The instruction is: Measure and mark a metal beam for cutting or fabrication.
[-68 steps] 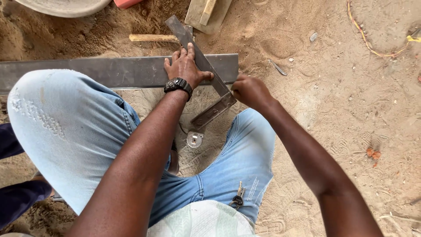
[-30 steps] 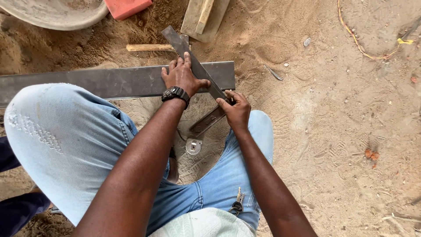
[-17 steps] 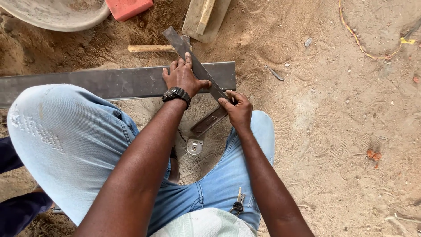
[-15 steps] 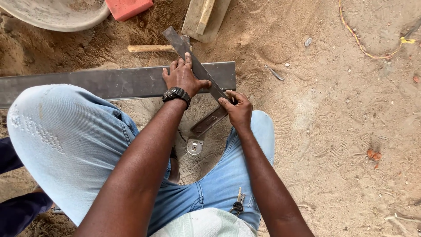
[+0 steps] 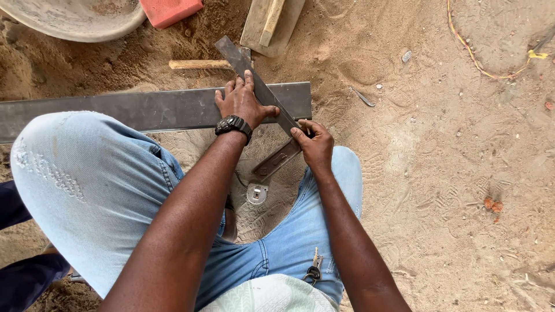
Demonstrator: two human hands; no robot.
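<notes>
A long dark metal bar (image 5: 156,108) lies across the sandy ground in front of my knees. A metal square (image 5: 254,81) rests on it at a slant, its blade over the bar's right end and its stock (image 5: 276,162) pointing toward me. My left hand (image 5: 241,104) presses flat on the square and bar. Just below the bar's edge, at the corner of the square, my right hand (image 5: 314,143) pinches something small against the blade; what it holds is hidden by the fingers.
A metal pan (image 5: 75,17) and a red block (image 5: 170,10) lie at the top left. A wooden handle (image 5: 199,64) and planks (image 5: 272,23) sit behind the bar. A small metal disc (image 5: 256,193) lies between my legs. A yellow cord (image 5: 480,63) runs top right.
My right hand has drawn in from the right to the corner of the square and settled there. The left hand has stayed pressed on the square and bar.
</notes>
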